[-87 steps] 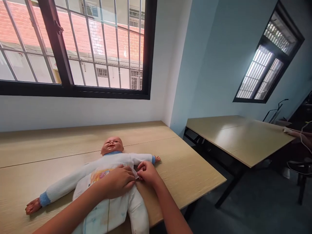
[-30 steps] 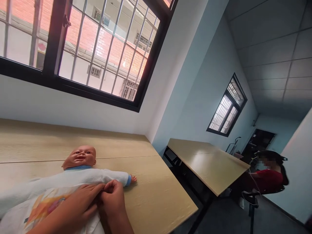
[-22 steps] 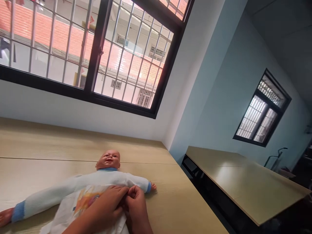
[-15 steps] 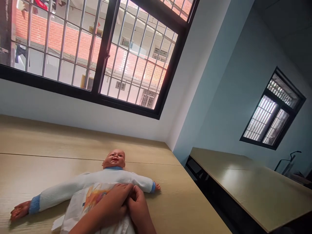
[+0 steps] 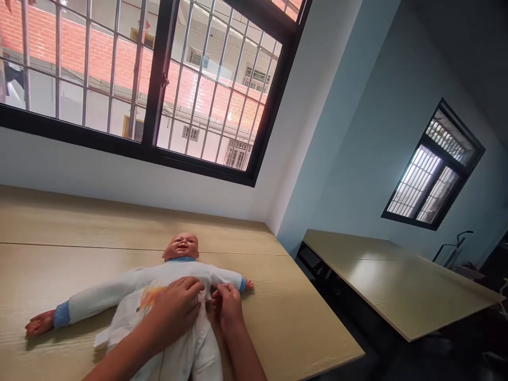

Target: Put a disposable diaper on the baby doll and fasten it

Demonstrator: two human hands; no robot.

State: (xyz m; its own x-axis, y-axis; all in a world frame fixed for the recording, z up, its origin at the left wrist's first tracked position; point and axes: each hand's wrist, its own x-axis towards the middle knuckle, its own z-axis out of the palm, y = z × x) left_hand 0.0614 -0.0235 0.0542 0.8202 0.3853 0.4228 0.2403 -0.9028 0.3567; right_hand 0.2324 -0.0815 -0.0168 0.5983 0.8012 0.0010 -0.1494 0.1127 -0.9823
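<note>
A baby doll (image 5: 181,246) lies on its back on a pale wooden table (image 5: 119,227), its arms spread. It wears a white suit (image 5: 107,294) with blue cuffs and collar, and a printed orange patch (image 5: 147,297) shows on the front. My left hand (image 5: 174,309) lies over the suit's chest, fingers curled against the cloth. Just beside it, my right hand (image 5: 228,306) pinches the suit's front edge between fingertips and thumb. The doll's lower body is partly hidden behind my forearms.
The near table's right edge (image 5: 317,317) runs diagonally towards the lower right. Past it stands a second wooden table (image 5: 392,275) on dark legs. A barred window (image 5: 161,79) fills the wall behind, and a smaller window (image 5: 426,182) is on the side wall.
My hands have come slightly apart, the left sliding down-left across the suit. The view has swung from the earlier steep tilt, and the seated person at the right has left the frame.
</note>
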